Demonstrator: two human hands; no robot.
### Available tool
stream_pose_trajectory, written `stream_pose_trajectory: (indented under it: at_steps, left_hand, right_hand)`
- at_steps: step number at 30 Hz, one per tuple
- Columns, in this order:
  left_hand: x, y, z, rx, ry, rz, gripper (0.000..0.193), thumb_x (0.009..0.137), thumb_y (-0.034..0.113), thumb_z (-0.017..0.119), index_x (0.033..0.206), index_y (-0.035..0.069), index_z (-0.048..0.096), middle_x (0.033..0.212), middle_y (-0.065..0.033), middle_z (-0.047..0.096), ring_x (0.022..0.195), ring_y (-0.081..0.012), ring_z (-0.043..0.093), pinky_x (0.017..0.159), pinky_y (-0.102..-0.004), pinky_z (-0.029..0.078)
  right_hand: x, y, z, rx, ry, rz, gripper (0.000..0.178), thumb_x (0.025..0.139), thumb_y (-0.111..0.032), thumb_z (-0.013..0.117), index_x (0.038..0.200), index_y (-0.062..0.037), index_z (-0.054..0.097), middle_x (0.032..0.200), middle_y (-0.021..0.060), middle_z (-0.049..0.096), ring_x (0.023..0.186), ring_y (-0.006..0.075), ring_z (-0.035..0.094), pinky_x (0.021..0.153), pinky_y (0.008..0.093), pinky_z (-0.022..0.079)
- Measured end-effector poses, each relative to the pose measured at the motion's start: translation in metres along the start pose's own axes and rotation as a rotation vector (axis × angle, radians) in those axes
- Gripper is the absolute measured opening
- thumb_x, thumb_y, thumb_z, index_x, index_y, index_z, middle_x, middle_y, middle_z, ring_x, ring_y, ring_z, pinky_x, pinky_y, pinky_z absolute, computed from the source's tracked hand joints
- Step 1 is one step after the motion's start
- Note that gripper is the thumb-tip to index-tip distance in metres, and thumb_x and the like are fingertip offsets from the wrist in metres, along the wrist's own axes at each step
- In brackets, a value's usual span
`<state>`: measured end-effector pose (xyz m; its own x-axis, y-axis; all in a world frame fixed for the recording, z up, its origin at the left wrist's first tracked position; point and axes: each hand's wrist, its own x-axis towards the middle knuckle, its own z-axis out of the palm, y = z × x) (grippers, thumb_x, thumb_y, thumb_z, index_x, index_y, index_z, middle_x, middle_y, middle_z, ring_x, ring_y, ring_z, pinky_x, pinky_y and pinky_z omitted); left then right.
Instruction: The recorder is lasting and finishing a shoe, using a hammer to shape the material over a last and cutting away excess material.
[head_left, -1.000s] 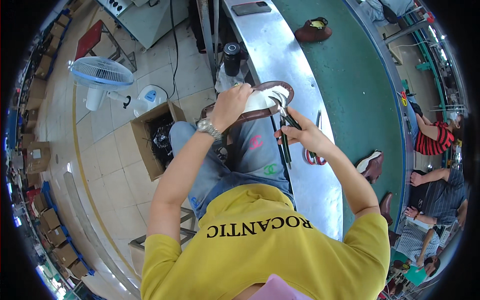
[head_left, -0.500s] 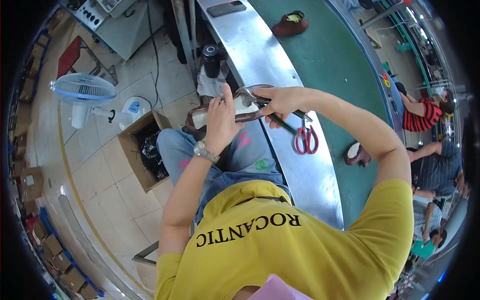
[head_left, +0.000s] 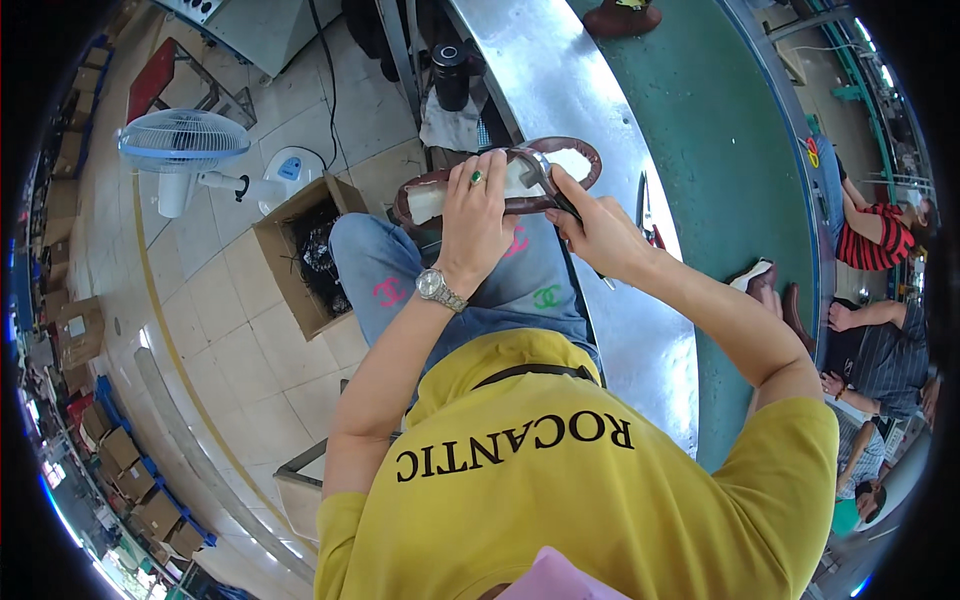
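Note:
A brown leather shoe (head_left: 570, 163) lies sole side up across my knees, its white insole board showing inside the turned-in leather edge. My left hand (head_left: 478, 218) is wrapped over the middle of the shoe, gripping it; the thumb side is partly hidden. In my right hand (head_left: 607, 238) are metal pincers (head_left: 537, 172) with dark handles, the curved head resting against the insole board beside my left fingers. Whether the jaws pinch any leather I cannot tell. Red-handled scissors (head_left: 655, 238) lie on the metal bench, mostly covered by my right hand and wrist.
The shiny metal bench (head_left: 570, 70) runs along my right, beside a green conveyor belt (head_left: 690, 130) carrying other brown shoes (head_left: 622, 18). On my left stand a cardboard box (head_left: 285, 225) and a fan (head_left: 185, 140). A black flask (head_left: 450, 78) stands ahead. Co-workers sit across the belt.
The pincers' head has shifted from the shoe's end toward its middle. My right hand has swung lower, now reaching in from below right and covering the scissors more. The view has shifted.

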<state>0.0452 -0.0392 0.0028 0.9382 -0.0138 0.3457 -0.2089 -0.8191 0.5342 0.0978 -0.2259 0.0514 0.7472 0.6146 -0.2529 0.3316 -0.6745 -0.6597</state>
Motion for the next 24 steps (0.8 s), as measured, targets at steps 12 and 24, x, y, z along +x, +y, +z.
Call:
stream_pose_trajectory:
  at_steps: [12,24]
  left_hand:
    - [-0.013,-0.015,0.022,0.288,0.064,0.148,0.073,0.078,0.028,0.071,0.134,-0.009,0.044,0.132,-0.0243,0.051,0.125,-0.0374,0.047,0.111,-0.0462,0.033]
    - [-0.010,-0.017,0.029,0.420,0.083,0.110,0.071,0.081,0.029,0.068,0.134,-0.010,0.044,0.138,-0.0284,0.045,0.130,-0.0402,0.043,0.112,-0.0481,0.032]
  right_hand:
    - [0.019,-0.034,-0.060,-0.677,-0.221,-0.153,0.051,0.091,-0.016,0.059,0.138,-0.0071,0.040,0.071,0.0229,0.064,0.070,0.0424,0.064,0.064,0.0507,0.048]
    - [0.038,-0.031,-0.041,-0.263,0.035,-0.077,0.057,0.092,-0.015,0.056,0.145,-0.0094,0.035,0.079,0.0260,0.066,0.071,0.0448,0.064,0.067,0.0532,0.048]
